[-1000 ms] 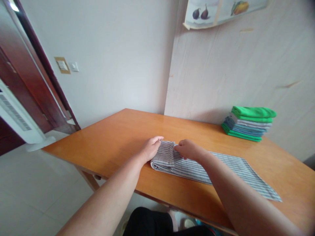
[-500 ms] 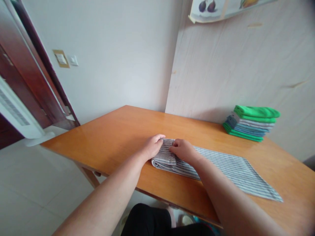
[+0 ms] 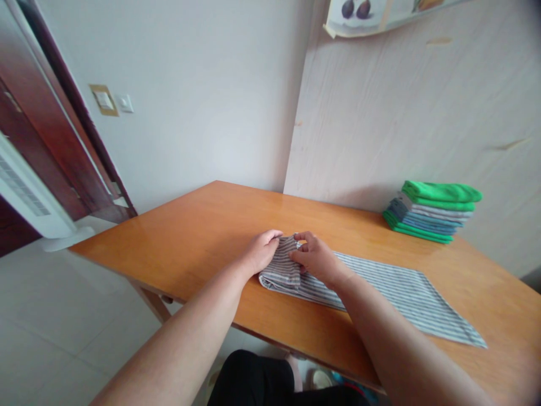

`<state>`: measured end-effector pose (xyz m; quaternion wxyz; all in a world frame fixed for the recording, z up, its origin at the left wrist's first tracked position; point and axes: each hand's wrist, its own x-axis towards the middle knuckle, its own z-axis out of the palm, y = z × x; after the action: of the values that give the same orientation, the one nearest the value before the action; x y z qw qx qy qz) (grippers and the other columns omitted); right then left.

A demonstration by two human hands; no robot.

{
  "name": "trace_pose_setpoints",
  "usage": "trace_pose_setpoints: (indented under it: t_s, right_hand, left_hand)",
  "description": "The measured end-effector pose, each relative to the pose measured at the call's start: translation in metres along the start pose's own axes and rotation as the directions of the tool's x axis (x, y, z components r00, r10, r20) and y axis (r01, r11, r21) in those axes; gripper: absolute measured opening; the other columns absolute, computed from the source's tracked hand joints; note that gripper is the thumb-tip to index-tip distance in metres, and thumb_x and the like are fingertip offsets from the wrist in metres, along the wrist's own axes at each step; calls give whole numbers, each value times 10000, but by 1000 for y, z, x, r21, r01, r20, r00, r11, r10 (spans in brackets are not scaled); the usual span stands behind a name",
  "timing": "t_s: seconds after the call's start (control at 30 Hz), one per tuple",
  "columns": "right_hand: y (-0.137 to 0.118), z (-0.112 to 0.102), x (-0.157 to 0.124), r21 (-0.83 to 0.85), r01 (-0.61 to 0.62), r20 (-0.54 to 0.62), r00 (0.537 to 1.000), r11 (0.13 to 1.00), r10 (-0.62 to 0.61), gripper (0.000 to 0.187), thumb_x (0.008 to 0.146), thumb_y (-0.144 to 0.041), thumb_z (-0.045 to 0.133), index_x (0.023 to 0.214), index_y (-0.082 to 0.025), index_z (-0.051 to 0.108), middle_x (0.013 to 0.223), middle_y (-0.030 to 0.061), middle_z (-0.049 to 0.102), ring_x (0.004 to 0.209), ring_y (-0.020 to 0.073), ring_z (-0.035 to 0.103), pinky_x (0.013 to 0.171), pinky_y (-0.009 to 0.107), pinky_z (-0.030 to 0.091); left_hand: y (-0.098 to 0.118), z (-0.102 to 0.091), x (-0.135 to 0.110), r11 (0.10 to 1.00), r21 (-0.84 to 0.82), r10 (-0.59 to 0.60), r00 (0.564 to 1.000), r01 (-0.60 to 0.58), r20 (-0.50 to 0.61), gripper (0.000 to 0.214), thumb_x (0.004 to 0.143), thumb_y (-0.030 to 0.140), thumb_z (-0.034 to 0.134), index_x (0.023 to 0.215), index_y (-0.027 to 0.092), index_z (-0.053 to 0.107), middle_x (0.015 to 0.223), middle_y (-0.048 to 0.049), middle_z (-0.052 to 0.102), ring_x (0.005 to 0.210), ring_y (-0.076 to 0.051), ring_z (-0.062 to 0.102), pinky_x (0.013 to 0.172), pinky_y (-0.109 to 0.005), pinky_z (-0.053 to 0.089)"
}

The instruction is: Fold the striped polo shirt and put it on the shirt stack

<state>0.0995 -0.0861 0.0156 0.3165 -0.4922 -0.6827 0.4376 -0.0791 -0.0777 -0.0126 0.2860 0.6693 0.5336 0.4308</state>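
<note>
A grey-and-white striped cloth (image 3: 389, 296) lies along the wooden table (image 3: 198, 237), its left end folded over into a thick bundle. My left hand (image 3: 262, 252) curls over the left side of that folded end and grips it. My right hand (image 3: 313, 258) pinches the fold's upper edge from the right, fingers closed on the fabric. The two hands sit close together, nearly touching. The cloth's long right part stretches flat toward the table's near right edge.
A stack of folded cloths (image 3: 433, 211), green, grey and blue, sits at the back right against the pale wall. A dark door frame and a white appliance (image 3: 29, 197) stand at the left. Tiled floor lies beyond the table's left edge.
My right hand has shifted slightly left and lifted the fold's edge at the cloth's left end. The left hand stays on the bundle. The view tilted a little after the first frame.
</note>
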Motion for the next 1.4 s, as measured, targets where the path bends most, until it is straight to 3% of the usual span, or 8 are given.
trace_pose_setpoints:
  t_s: [0.13,0.37,0.5,0.6,0.83,1.07,1.23,1.4]
  right_hand:
    - [-4,-2,-2,198,6,-23,1000,980,-1,653,760,-196,631,1367,-156,392,610,-88,528,503,119,531,463,214,415]
    - [-7,-5,-4,357,13,-48,999,934,4,854,747,-202,688,1494,-133,279,606,-82,538,487,104,510,448,199,372]
    - [-7,-3,-3,446,-4,-36,999,895,22,837,743,-202,696,1484,-156,310,672,-50,590,534,115,554,490,214,417]
    - [-10,-1,-2,499,-7,-41,999,866,32,817,741,-196,702,1469,-159,333,701,-38,612,555,119,573,523,222,446]
    - [-17,4,-3,592,5,-37,999,806,21,776,734,-181,723,1430,-167,381,703,-44,611,573,110,580,556,219,471]
    - [-17,8,-3,605,37,-20,999,795,-31,737,736,-217,744,1391,-188,409,768,-21,652,632,129,614,600,247,504]
    - [-15,7,-2,591,59,-31,998,804,-50,745,700,-248,768,1362,-173,435,721,-32,646,586,119,589,564,233,472]
    - [-16,2,-3,577,79,-38,997,813,-70,795,691,-245,759,1390,-139,396,658,-49,622,546,114,558,530,224,441]
  left_hand:
    - [0,1,0,1000,-16,14,1000,-14,-16,357,924,268,442,1197,176,653,1252,-63,680,1177,-194,608,1051,-305,432]
    - [7,-5,-6,999,-26,45,995,-47,-92,299,928,303,472,1117,194,675,1189,-60,704,1131,-208,631,1026,-331,454]
    - [13,-19,-33,997,-80,-2,985,-12,-174,257,909,281,483,1066,187,663,1138,-63,711,1080,-197,648,976,-323,484]
    - [14,-27,-64,997,-64,-45,986,36,-159,248,874,221,497,1077,191,635,1124,-56,703,1057,-187,650,950,-319,494]
    - [31,-26,-111,971,239,4,989,31,-146,384,799,205,601,1176,237,533,1143,-39,665,1055,-191,612,920,-318,470]
    - [52,-14,-114,819,565,14,983,95,-185,202,878,388,587,1013,244,545,956,-37,682,957,-238,628,847,-358,407]
    - [51,-8,-112,729,672,-6,982,134,-189,56,913,276,517,958,248,537,920,-28,680,923,-237,623,820,-362,362]
    - [51,-7,-112,701,700,-27,985,141,-172,116,885,216,521,993,252,543,990,-39,677,978,-242,604,849,-375,343]
